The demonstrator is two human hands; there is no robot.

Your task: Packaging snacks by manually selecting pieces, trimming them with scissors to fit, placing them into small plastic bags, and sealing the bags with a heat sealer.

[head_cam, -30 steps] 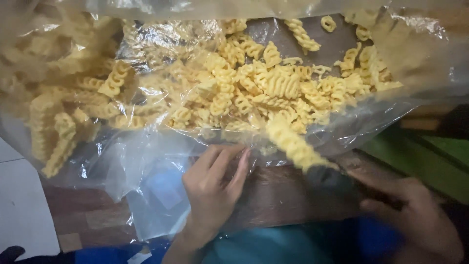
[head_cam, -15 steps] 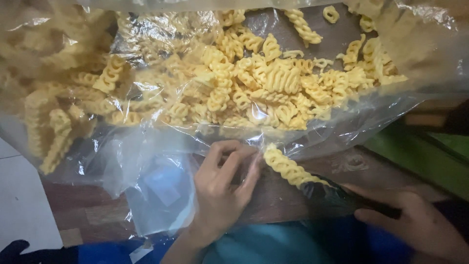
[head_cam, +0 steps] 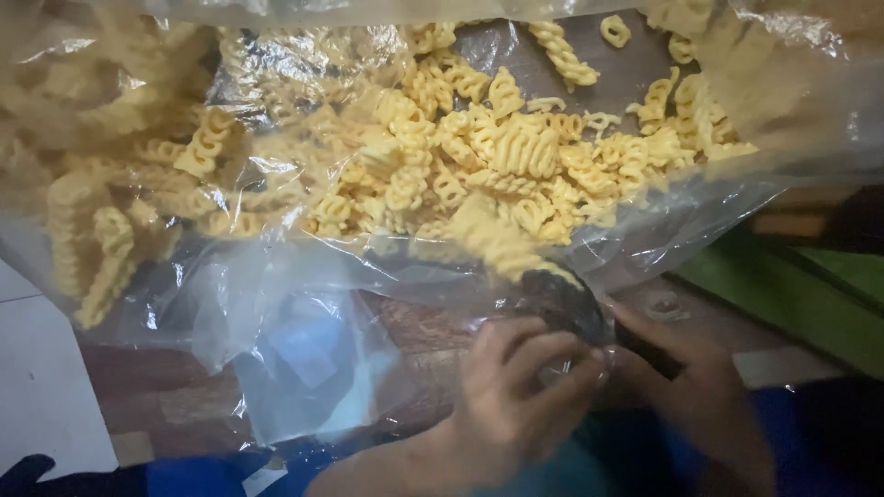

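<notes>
A big clear plastic bag lay across the far side of the brown tabletop, full of yellow wavy snacks (some spilled toward the left). Near the middle, the left hand curled its fingers on the bag's near edge. Just to its right, the right hand gripped the handle of a dark scoop. The scoop's head sat at the near edge of the snack pile, with a heap of snacks on it. Both hands were close together, almost touching.
</notes>
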